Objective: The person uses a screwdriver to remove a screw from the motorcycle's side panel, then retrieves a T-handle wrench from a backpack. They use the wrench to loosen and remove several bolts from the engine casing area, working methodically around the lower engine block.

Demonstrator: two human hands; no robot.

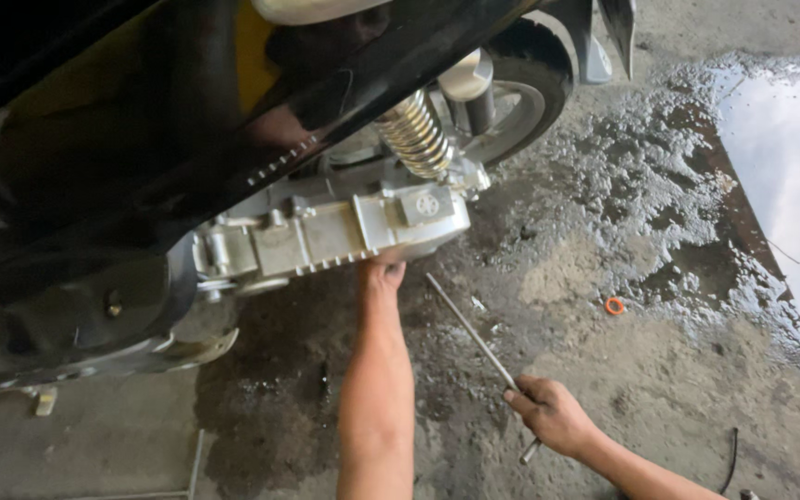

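Black scooter body point(94, 139): fills upper left, leaning over the concrete floor point(604, 389). Silver engine casing point(335, 231): beneath the body, coil spring point(414, 134) and rear wheel point(520, 93) above right of it. Left hand point(383, 271): reaching up under the casing's lower edge, fingers hidden; grip cannot be told. Long thin metal rod point(474, 338): slanting over the oil-stained floor. Right hand point(553, 414): closed around the rod's lower end, well apart from the left. Small orange ring point(614, 306): on the floor. Puddle point(789, 167): far right.
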